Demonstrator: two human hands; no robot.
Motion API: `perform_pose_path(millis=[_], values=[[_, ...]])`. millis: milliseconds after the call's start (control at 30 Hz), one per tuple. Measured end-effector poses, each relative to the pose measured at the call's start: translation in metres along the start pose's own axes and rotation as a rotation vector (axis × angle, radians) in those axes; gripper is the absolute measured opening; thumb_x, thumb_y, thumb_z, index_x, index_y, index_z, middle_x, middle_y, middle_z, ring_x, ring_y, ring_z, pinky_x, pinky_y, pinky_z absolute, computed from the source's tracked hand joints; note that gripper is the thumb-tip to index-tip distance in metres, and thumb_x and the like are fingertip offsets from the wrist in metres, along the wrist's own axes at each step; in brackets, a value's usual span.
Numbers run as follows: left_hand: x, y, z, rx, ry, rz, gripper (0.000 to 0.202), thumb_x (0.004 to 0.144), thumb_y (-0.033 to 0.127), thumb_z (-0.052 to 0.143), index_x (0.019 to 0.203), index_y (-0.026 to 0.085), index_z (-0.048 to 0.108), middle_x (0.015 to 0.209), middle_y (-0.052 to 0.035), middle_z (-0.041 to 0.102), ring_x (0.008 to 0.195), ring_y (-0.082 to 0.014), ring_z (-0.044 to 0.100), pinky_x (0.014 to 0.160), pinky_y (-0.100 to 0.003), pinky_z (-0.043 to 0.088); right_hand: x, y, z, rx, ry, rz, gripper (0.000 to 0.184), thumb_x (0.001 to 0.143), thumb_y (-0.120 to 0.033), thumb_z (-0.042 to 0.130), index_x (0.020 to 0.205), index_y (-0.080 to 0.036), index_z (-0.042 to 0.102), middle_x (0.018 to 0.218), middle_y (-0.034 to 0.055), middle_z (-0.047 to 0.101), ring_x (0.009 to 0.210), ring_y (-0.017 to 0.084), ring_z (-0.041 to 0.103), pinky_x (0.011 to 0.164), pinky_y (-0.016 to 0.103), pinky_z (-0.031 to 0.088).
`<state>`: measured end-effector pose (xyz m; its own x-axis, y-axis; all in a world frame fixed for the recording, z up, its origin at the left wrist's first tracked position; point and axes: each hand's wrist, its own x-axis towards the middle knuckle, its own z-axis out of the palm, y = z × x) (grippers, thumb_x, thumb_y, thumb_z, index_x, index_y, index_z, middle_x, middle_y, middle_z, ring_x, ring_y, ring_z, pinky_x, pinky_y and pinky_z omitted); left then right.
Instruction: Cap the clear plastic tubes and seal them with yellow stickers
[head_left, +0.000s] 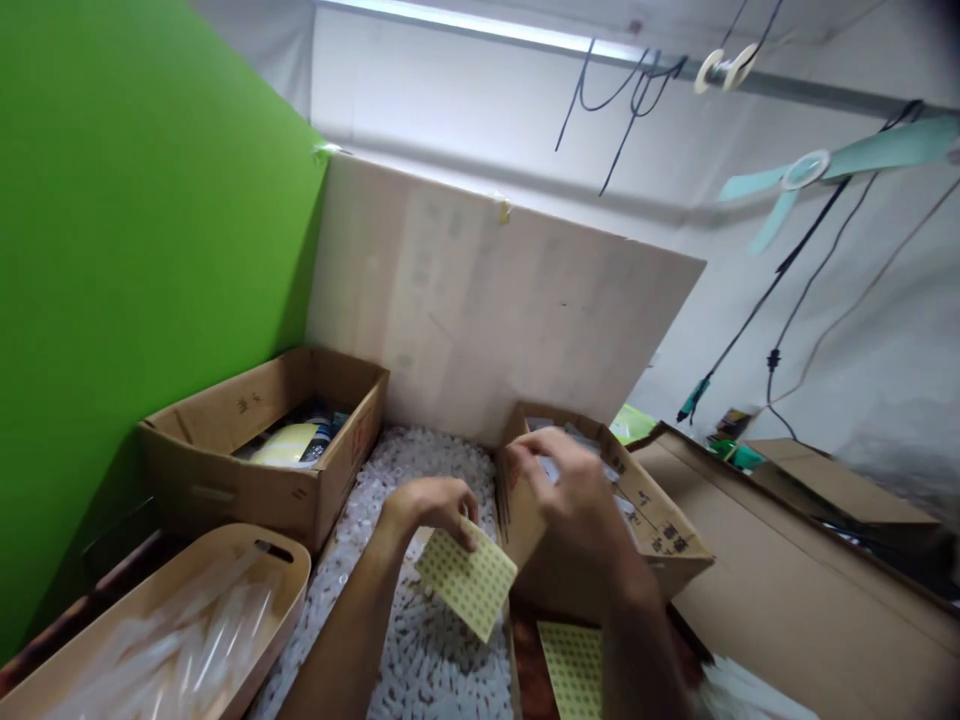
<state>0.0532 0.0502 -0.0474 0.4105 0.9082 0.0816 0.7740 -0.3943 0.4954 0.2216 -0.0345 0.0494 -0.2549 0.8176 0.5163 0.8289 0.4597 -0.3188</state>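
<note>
My left hand [439, 505] is closed on a yellow sticker sheet [469, 580] printed with rows of small dark marks. The sheet tilts above a mass of small white pieces [420, 640]. Blurred by motion, my right hand [562, 475] is over the near left part of a cardboard box [660, 535] that has whitish packets in it. Thumb and fingers of that hand come together in a pinch; whatever is between them is too small or smeared to make out. Below my right forearm lies a second yellow sticker sheet [571, 665], partly hidden.
At left, a cardboard box [247, 485] holds dark and yellow items. In front of it stands a tan tray [296, 570] with clear plastic tubes [202, 640]. A whitish board [480, 300] rises behind, beside a green panel [135, 220]. A fan [806, 170] hangs upper right.
</note>
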Motion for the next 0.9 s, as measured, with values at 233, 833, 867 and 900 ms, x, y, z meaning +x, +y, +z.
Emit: perform_pose_path(millis=[233,833,867,900], values=[[0.010,0.002,0.018,0.021,-0.369,0.045,0.025,0.095,0.037,0.068,0.108,0.015,0.070,0.107,-0.0059,0.072,0.096,-0.0197,0.069,0.088,-0.038,0.058,0.008,0.128,-0.006,-0.289,-0.416,0.479,0.012,0.097,-0.023,0.064,0.103,-0.014,0.068,0.108,0.0089,0.069,0.098,0.021,0.067,0.090,0.041,0.056],[0.020,-0.012,0.055,-0.010,-0.314,-0.049,0.028,0.097,0.034,0.065,0.116,0.014,0.065,0.116,-0.0086,0.067,0.101,-0.0216,0.067,0.088,-0.041,0.059,-0.009,0.136,0.001,-0.118,-0.191,0.408,0.036,0.091,-0.012,0.047,0.122,-0.016,0.065,0.093,0.0066,0.069,0.082,0.021,0.066,0.077,0.033,0.050],[0.020,-0.011,0.053,-0.040,-0.317,-0.026,0.027,0.097,0.034,0.065,0.114,0.014,0.066,0.112,-0.0076,0.068,0.098,-0.0211,0.068,0.086,-0.040,0.059,-0.010,0.133,0.000,-0.081,-0.121,0.372,0.040,0.090,-0.014,0.046,0.126,-0.016,0.063,0.098,0.0077,0.069,0.084,0.021,0.066,0.079,0.033,0.049],[0.019,-0.009,0.048,-0.071,-0.318,-0.001,0.026,0.097,0.034,0.065,0.111,0.013,0.066,0.108,-0.0066,0.069,0.095,-0.0204,0.068,0.084,-0.039,0.059,-0.011,0.130,-0.002,-0.045,-0.053,0.337,0.041,0.089,-0.017,0.046,0.128,-0.017,0.062,0.103,0.0091,0.068,0.086,0.022,0.065,0.081,0.034,0.049]])
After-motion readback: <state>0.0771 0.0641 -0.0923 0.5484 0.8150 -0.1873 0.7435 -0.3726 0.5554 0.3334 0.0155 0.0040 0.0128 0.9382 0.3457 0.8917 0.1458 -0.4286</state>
